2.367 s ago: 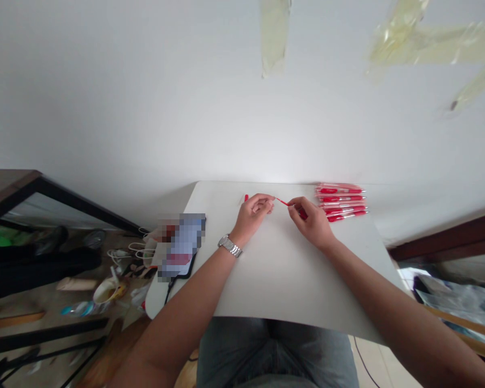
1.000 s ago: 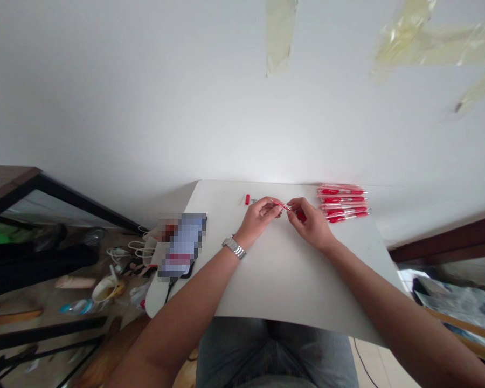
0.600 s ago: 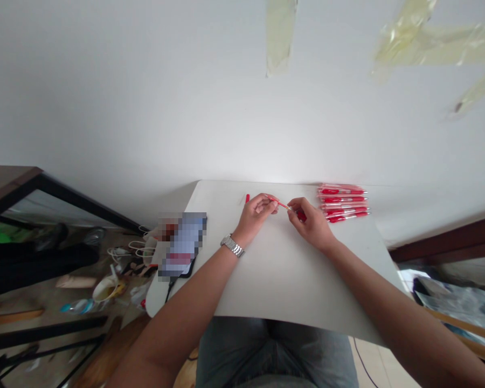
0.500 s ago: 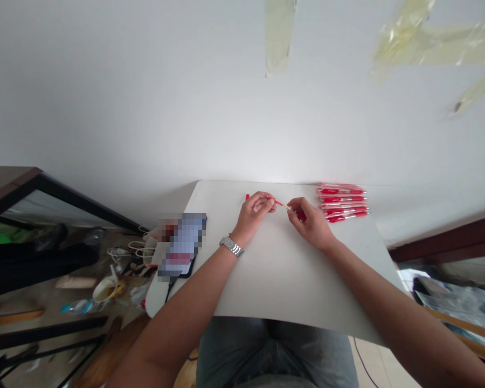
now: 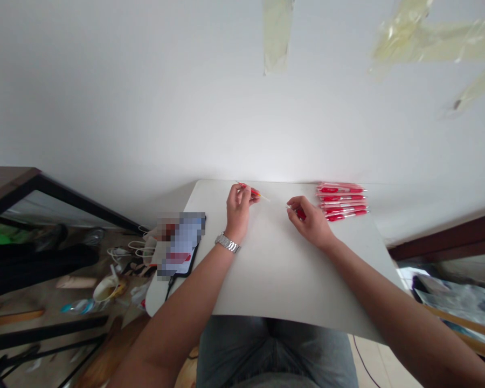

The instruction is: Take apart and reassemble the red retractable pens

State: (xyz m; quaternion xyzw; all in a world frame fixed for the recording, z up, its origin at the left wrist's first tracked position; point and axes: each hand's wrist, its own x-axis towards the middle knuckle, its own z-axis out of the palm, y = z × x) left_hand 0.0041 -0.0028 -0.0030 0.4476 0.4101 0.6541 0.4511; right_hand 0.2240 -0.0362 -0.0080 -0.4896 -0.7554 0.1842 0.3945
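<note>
Nearest, below both forearms, lies the white table (image 5: 283, 280), with the person's lap under its near edge. Further out, the two hands rest apart on the tabletop. On the wrist of the left hand (image 5: 237, 207) sits a silver watch (image 5: 227, 243). That hand is curled, its fingertips pinched on a thin red refill (image 5: 253, 192) whose pale tip points toward the other hand, the far end poking out past the knuckles. The right hand (image 5: 309, 221) is closed loosely around a red pen barrel (image 5: 300, 213), of which only a short piece shows between thumb and fingers; the rest is hidden in the palm. A clear gap of bare table separates refill tip and barrel. Off to the left of the left wrist, at the table's edge, lies a phone (image 5: 181, 245) with a blurred screen. Beyond the right hand, just to its right and near the wall, a row of red pens (image 5: 341, 200) lies side by side.
</note>
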